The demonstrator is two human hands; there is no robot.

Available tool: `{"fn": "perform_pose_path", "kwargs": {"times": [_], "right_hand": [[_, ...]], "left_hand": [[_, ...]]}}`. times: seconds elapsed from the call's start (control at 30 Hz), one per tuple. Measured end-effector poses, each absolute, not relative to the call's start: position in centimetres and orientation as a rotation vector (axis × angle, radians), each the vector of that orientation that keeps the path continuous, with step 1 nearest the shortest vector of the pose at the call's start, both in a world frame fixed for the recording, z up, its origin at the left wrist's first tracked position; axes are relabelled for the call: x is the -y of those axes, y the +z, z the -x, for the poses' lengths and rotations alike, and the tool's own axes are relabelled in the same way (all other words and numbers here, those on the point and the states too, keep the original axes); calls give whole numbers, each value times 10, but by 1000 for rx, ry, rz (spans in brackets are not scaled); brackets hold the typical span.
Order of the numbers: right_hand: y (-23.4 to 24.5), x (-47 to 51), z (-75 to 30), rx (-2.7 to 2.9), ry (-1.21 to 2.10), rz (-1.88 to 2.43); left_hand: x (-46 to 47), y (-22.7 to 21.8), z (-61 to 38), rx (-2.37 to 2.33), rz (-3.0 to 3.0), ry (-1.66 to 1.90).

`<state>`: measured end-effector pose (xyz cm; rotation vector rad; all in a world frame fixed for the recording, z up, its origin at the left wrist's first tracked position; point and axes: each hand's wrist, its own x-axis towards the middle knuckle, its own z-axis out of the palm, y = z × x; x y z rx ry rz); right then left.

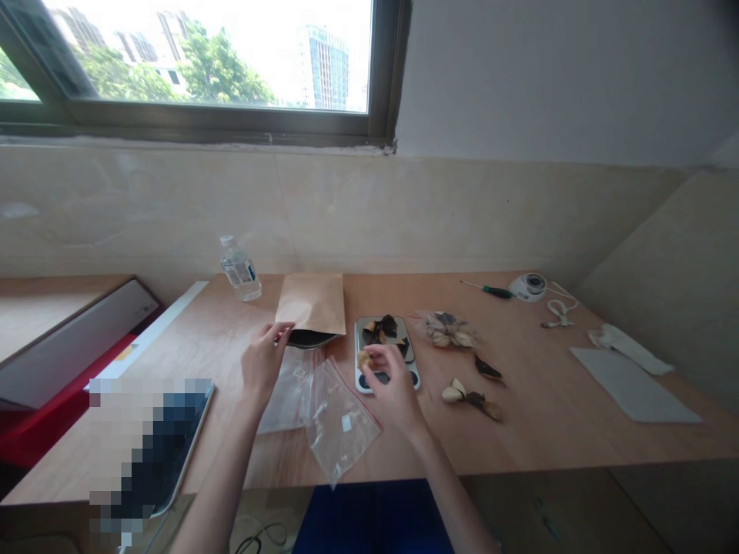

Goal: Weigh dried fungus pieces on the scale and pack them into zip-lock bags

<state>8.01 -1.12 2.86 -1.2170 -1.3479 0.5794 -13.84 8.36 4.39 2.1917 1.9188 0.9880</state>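
My left hand [264, 358] grips the open mouth of a brown paper bag [312, 302] lying flat on the wooden table [536, 400]; the opening shows dark. My right hand [389, 377] pinches a small tan piece [364, 358] over a small kitchen scale [386, 352] that carries several dark and tan pieces. Two clear zip bags [338, 419] lie between my hands near the table's front edge.
A clear bag of pieces [447, 329] and loose pieces [473, 392] lie right of the scale. A water bottle [239, 269] stands at the back. A screwdriver [488, 290], small round device [530, 286], white cable and grey sheet [632, 385] are at right. A tablet [167, 438] sits at left.
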Motion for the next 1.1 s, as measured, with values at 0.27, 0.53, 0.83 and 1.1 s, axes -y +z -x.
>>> {"fn": "perform_pose_path", "kwargs": {"times": [0.27, 0.53, 0.83, 1.1], "right_hand": [[13, 54, -157, 908, 567, 1396], [22, 74, -178, 801, 521, 1438], [25, 24, -188, 1038, 433, 1462], [11, -13, -169, 1480, 256, 1563]], "left_hand": [[-58, 33, 59, -1720, -2408, 1134], [-28, 31, -46, -1444, -2681, 652], [15, 36, -54, -1046, -2558, 655], [34, 30, 34, -1284, -2116, 933]]}}
